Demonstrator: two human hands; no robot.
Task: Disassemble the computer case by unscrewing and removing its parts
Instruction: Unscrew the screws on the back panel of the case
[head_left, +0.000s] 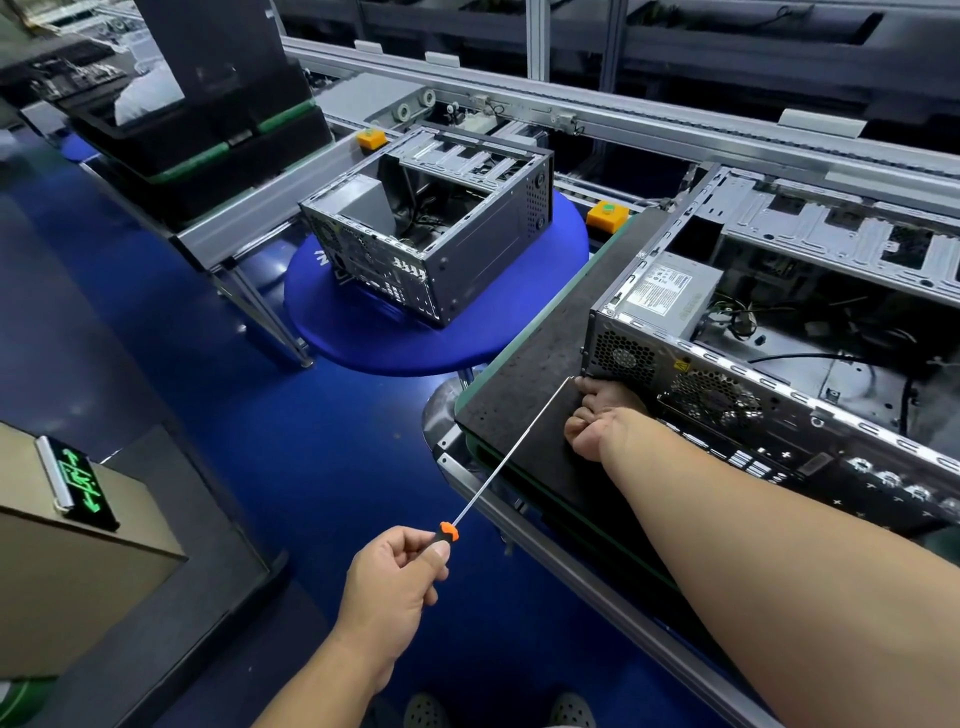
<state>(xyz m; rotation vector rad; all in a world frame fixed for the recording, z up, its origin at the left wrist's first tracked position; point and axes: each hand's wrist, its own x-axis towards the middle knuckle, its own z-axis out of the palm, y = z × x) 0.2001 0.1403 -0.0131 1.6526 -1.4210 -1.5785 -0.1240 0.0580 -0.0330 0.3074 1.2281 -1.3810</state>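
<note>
Nearest the camera, the left hand (395, 582) grips the orange-collared handle of a long screwdriver (511, 452), fingers curled around it. The thin shaft runs up and to the right, its tip ending at the lower rear corner of the computer case (779, 332).

Beyond it, the right hand (597, 421) lies against that same corner, fingers curled at the case's rear panel just beside the screwdriver tip; whether they pinch a screw cannot be told. The two hands are well apart, joined only by the line of the tool.

The case lies on a dark work mat (550, 332), side panel off, power supply (670, 291) and loose cables exposed.

Farther back, a second open case (431, 228) stands on a round blue table (363, 332). Behind both runs an aluminium conveyor frame (623, 114).
</note>
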